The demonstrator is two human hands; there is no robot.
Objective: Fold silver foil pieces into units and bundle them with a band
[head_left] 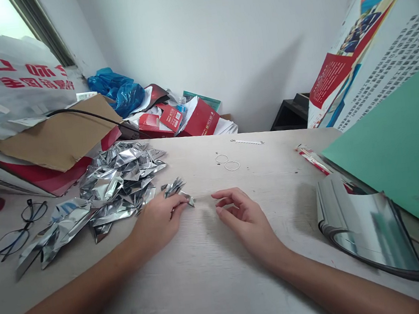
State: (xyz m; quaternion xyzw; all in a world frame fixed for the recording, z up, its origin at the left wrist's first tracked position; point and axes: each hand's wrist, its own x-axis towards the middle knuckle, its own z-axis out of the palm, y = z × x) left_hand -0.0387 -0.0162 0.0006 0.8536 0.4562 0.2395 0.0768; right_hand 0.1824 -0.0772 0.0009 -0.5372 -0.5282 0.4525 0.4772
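Note:
My left hand [158, 220] is closed on a small bunch of crumpled silver foil packets [175, 187], whose edges stick out above and past the fingers. A heap of shiny foil packets [119, 180] lies just behind and to the left of that hand. My right hand [242, 211] hovers over the middle of the table, fingers loosely curved and thumb apart, with nothing seen in it. Two thin white rings [232, 166] lie on the table beyond the right hand. At the right rests a stack of flat silver pouches [373, 231].
Eyeglasses [21, 231] lie at the left, below a cardboard box [67, 135] and a white plastic bag [15, 83]. A leaning green board [398, 150] borders the right side. A narrow red-and-white packet [314, 160] and a white strip [247, 142] lie farther back.

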